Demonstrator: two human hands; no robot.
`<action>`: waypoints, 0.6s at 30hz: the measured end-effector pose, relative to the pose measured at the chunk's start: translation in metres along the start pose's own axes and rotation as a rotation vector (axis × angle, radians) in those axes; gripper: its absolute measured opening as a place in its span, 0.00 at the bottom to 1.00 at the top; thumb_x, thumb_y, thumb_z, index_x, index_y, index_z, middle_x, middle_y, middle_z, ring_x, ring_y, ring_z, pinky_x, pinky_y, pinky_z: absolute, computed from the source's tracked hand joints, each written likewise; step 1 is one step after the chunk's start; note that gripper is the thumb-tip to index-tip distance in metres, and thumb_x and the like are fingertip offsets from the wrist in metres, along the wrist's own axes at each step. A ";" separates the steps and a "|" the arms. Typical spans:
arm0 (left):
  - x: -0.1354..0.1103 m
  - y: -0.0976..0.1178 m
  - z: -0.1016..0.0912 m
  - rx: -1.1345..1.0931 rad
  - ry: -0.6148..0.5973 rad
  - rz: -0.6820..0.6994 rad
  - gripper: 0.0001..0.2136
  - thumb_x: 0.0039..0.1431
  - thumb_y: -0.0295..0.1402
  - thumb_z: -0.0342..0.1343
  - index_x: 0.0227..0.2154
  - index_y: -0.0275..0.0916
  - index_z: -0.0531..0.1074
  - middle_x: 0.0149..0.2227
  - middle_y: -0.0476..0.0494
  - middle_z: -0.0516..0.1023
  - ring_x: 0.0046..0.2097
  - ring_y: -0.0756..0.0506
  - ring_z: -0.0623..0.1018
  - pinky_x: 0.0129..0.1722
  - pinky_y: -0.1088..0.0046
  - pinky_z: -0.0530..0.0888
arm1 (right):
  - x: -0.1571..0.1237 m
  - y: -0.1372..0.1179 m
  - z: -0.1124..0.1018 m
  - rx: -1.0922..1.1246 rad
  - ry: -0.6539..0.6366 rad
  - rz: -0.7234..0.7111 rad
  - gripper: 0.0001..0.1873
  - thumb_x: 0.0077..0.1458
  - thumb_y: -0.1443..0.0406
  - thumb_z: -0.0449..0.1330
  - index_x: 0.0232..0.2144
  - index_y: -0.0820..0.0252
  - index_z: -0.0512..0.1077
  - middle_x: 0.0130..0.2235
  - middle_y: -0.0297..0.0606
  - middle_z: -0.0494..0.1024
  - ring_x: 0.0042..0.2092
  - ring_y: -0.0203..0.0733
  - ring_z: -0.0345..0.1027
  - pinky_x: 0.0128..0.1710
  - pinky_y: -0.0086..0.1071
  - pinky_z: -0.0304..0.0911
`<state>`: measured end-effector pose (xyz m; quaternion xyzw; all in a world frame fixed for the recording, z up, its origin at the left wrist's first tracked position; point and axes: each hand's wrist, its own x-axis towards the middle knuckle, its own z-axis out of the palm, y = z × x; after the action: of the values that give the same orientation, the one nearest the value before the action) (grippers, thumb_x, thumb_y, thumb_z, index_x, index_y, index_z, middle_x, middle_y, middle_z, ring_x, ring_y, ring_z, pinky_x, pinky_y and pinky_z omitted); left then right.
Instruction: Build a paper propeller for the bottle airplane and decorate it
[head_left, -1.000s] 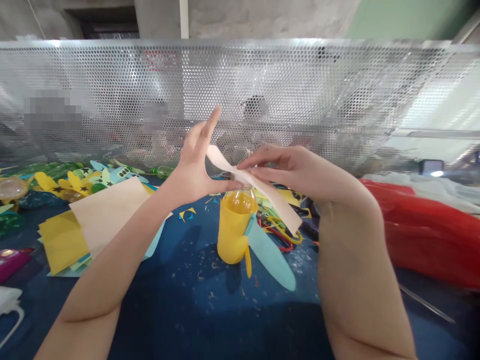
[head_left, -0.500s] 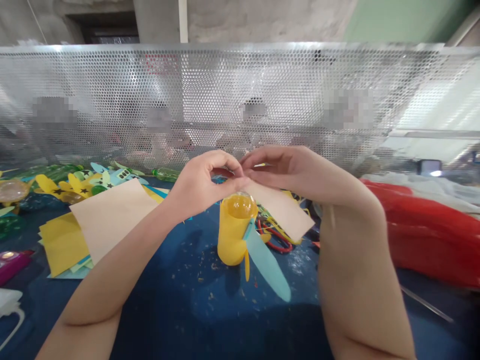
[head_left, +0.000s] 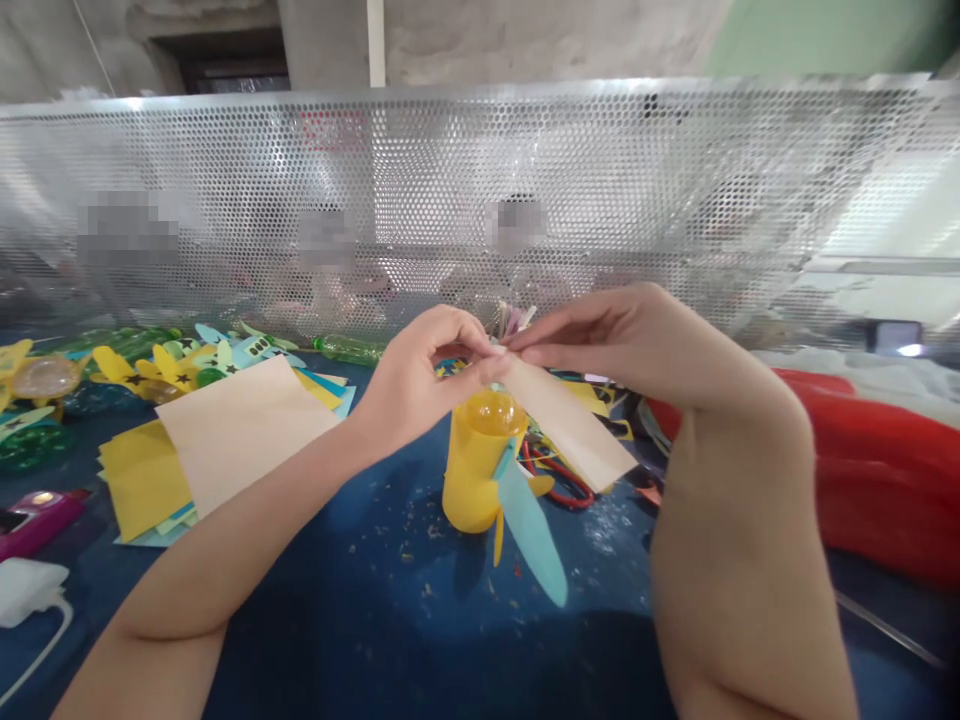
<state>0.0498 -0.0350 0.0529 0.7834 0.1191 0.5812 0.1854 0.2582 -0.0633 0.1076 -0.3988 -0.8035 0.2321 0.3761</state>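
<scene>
I am pinching a cream paper strip [head_left: 574, 425] near the top of a yellow-wrapped bottle [head_left: 474, 478].
My left hand [head_left: 420, 362] and right hand [head_left: 622, 330] are gripping the strip's end, fingers narrow; the bottle is standing on a blue table [head_left: 337, 610], right of paper sheets [head_left: 244, 425].

left hand [head_left: 416, 370]: bare, slim-fingered | right hand [head_left: 626, 330]: bare, slim-fingered | left forearm [head_left: 255, 530]: bare, smooth, tapering to wrist, creased lower down | right forearm [head_left: 739, 550]: bare, smooth, likewise creased
</scene>
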 end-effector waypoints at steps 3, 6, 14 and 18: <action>-0.009 -0.003 0.010 0.081 0.108 0.050 0.04 0.60 0.32 0.60 0.30 0.41 0.71 0.34 0.47 0.74 0.39 0.48 0.76 0.41 0.68 0.77 | 0.001 0.001 -0.001 -0.003 0.008 0.002 0.10 0.47 0.54 0.69 0.31 0.50 0.82 0.35 0.35 0.83 0.39 0.47 0.76 0.38 0.40 0.70; -0.016 -0.005 0.018 0.122 0.223 0.055 0.04 0.60 0.33 0.61 0.32 0.42 0.72 0.34 0.46 0.75 0.41 0.47 0.77 0.43 0.65 0.77 | 0.002 0.000 0.003 0.021 0.020 0.000 0.10 0.46 0.54 0.69 0.31 0.51 0.82 0.34 0.36 0.83 0.38 0.47 0.76 0.38 0.40 0.70; -0.023 -0.013 0.023 0.014 0.350 0.035 0.03 0.58 0.33 0.63 0.32 0.41 0.74 0.34 0.47 0.76 0.42 0.46 0.79 0.46 0.63 0.76 | 0.004 0.001 0.011 0.049 0.088 -0.013 0.08 0.45 0.56 0.70 0.29 0.50 0.82 0.34 0.35 0.83 0.39 0.48 0.76 0.40 0.43 0.71; -0.024 -0.016 0.023 0.000 0.376 0.050 0.03 0.58 0.32 0.63 0.32 0.42 0.74 0.34 0.48 0.76 0.42 0.47 0.79 0.47 0.63 0.77 | 0.006 0.002 0.012 0.065 0.083 -0.043 0.07 0.45 0.57 0.71 0.28 0.50 0.82 0.34 0.36 0.83 0.39 0.49 0.76 0.41 0.44 0.71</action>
<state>0.0656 -0.0336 0.0197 0.6636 0.1320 0.7218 0.1454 0.2469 -0.0581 0.1015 -0.3781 -0.7877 0.2331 0.4268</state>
